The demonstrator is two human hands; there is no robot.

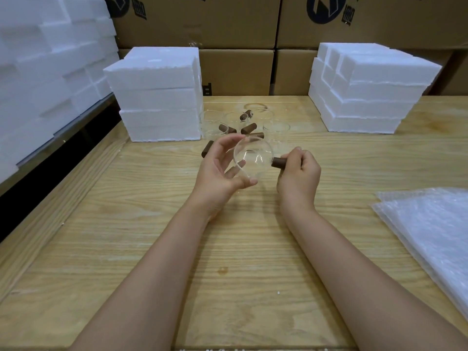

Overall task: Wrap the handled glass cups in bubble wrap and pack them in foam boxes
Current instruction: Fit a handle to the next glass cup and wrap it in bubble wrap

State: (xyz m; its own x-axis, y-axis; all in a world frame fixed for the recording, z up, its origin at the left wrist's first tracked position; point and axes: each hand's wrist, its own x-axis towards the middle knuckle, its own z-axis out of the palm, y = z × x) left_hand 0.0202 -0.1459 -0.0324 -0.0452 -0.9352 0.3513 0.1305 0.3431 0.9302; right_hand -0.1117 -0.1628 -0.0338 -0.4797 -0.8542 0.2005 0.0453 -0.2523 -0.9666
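A clear glass cup (253,158) with a brown wooden handle (278,163) is held above the middle of the wooden table (152,249), its mouth tipped toward me. My right hand (298,173) grips the handle. My left hand (222,168) cups the bowl from the left, thumb on its near rim. Several more handled glass cups (243,125) stand clustered behind. A stack of bubble wrap sheets (430,229) lies at the right edge. Foam boxes are stacked at the back left (157,97) and back right (367,89).
Cardboard cartons (238,46) form a wall behind the table. More white foam boxes (45,72) are piled along the left side beyond the table's raised wooden edge. Small foam crumbs dot the table near me.
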